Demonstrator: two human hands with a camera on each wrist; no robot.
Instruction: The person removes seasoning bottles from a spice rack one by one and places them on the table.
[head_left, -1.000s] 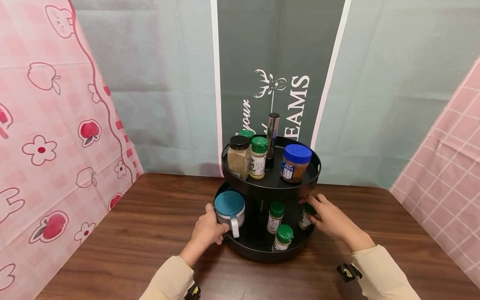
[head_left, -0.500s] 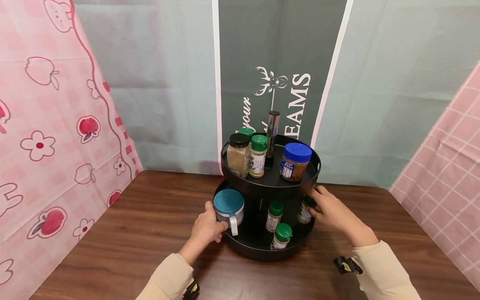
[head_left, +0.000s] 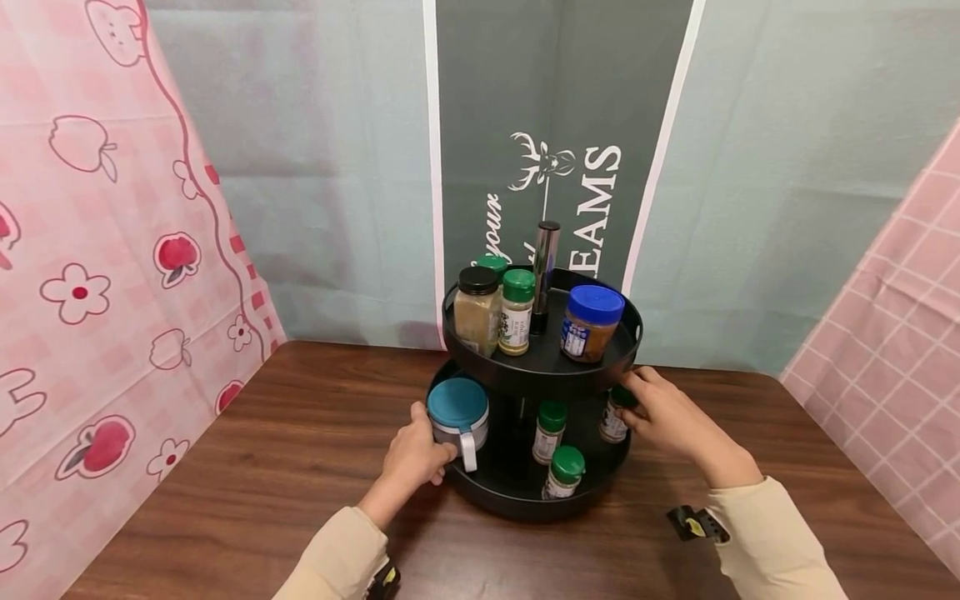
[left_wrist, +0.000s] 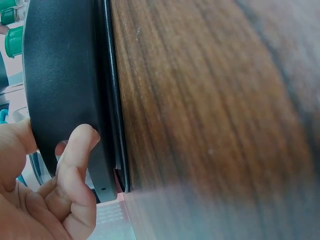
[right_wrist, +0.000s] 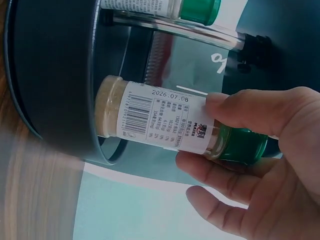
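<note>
Plainly, right grip (head_left: 667,417) pinches jar (right_wrist: 162,117); left grip (head_left: 416,450) clasps tray (left_wrist: 65,75).

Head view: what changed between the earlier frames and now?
The right hand and the green-capped jar it holds have shifted slightly up and rightward in the image. No hold was visibly taken or released. The left hand still grips the lower tray; the blue-lidded container beside it stays put.

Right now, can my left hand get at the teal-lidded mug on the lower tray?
Probably yes: your left hand is right beside the teal-lidded mug, whose handle looks unblocked, but it grips the lower tray and would likely need to let go first.
</note>
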